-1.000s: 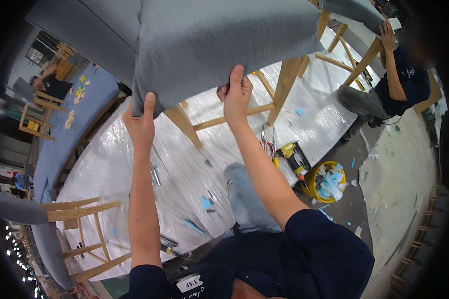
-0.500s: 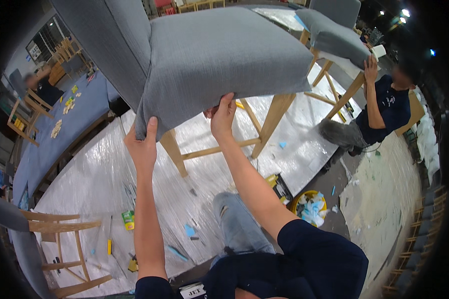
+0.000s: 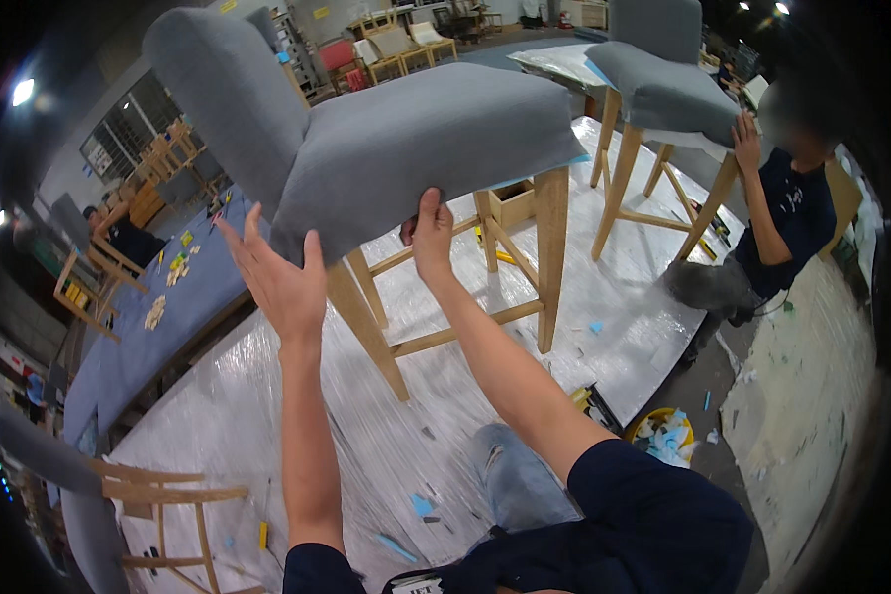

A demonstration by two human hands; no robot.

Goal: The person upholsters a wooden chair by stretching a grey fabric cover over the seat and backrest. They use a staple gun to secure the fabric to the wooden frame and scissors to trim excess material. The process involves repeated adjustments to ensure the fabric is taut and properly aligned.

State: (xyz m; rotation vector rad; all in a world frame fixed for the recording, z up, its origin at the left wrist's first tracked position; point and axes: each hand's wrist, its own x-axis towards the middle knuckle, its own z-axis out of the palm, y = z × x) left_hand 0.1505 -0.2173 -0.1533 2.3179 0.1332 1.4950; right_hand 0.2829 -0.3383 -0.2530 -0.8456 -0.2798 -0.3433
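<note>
A tall chair with light wooden legs and a grey fabric cover (image 3: pixel 416 129) stands in front of me, its backrest at the left. My left hand (image 3: pixel 289 287) is open beside the corner where backrest and seat meet, its fingers spread and pointing up. My right hand (image 3: pixel 432 240) pinches the lower edge of the seat's cover between thumb and fingers; the fingertips are partly hidden under the fabric. A light blue edge peeks out beneath the cover at the seat's front right corner.
At the right a co-worker (image 3: pixel 777 218) holds another grey chair (image 3: pixel 663 94). A yellow bucket of scraps (image 3: pixel 663 436) stands near my knee. A blue-covered table (image 3: pixel 168 307) is at the left, above a wood-framed chair (image 3: pixel 158 490). Scraps and tools lie on the plastic-covered platform (image 3: pixel 366 485).
My left hand has let go of the cover's rear corner and spread its fingers. The right hand keeps its pinch on the edge. The view has tilted up, showing more of the backrest.
</note>
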